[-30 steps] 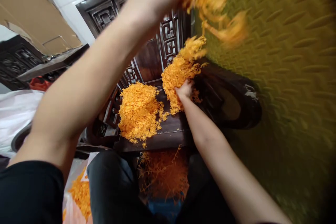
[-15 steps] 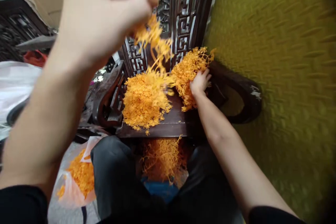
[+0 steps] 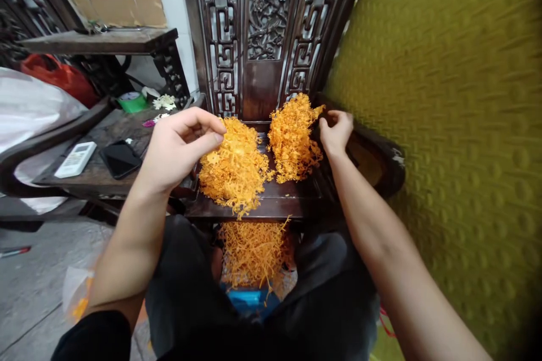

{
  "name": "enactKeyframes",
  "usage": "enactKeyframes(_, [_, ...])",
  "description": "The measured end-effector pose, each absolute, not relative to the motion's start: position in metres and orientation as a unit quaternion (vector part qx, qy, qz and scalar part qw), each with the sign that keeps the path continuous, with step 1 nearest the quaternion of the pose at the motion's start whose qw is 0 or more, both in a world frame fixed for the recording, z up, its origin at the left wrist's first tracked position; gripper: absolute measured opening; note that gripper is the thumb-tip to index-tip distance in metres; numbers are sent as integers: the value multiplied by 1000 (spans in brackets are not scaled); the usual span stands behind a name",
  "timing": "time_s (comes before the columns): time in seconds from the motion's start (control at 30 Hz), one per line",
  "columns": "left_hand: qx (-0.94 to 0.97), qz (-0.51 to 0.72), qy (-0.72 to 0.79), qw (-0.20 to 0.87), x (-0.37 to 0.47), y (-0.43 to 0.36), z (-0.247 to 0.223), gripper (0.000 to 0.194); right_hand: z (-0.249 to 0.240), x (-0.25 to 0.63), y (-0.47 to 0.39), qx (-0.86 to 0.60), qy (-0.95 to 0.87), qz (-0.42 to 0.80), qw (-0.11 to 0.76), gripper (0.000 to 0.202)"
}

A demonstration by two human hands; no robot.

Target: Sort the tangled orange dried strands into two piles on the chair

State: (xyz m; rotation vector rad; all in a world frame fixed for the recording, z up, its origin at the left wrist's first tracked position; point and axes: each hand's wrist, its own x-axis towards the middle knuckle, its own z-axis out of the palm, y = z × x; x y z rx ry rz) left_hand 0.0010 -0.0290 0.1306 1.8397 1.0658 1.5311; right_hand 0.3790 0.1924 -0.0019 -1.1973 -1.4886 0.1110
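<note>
Newly lowered, our left hand (image 3: 175,149) curls at one orange heap (image 3: 237,166), our right hand (image 3: 337,134) by a second heap (image 3: 295,138), grips unclear; black phone (image 3: 121,159) leftward.

Left pile (image 3: 235,172), right pile (image 3: 294,141) side by side on chair seat (image 3: 283,197), chair back (image 3: 265,87) behind. Strand heap (image 3: 254,251) below seat front, between knees (image 3: 182,242). At left, side surface (image 3: 95,130) holds remote (image 3: 76,159), phone (image 3: 119,159) right of it, tape roll (image 3: 132,102) behind.
</note>
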Motion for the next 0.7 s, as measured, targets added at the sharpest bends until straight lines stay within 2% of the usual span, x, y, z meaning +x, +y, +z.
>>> enactKeyframes(0.1, [687, 558, 378, 272, 9, -28, 128, 11, 29, 340, 158, -471, -616, 79, 627, 28])
enactKeyframes(0.17, [691, 552, 369, 284, 16, -25, 125, 12, 56, 309, 118, -371, -664, 224, 609, 39])
enactKeyframes(0.27, [687, 558, 361, 293, 25, -21, 120, 16, 89, 271, 48, -245, -732, 453, 447, 57])
enactKeyframes(0.33, [684, 564, 360, 290, 31, -18, 115, 18, 95, 257, 11, -234, -736, 503, 386, 51])
enactKeyframes(0.4, [694, 556, 366, 275, 36, -16, 109, 21, 88, 253, -10, -263, -712, 534, 372, 49])
enactKeyframes(0.5, [697, 565, 379, 228, 41, -13, 94, 31, 64, 256, -14, -306, -644, 573, 404, 45])
enactKeyframes(0.6, [634, 623, 408, 208, 44, -12, 75, 44, 44, 262, -7, -336, -575, 572, 478, 40])
enactKeyframes(0.7, [605, 585, 482, 243, 48, -17, 58, 35, 38, 265, -7, -354, -545, 545, 529, 37])
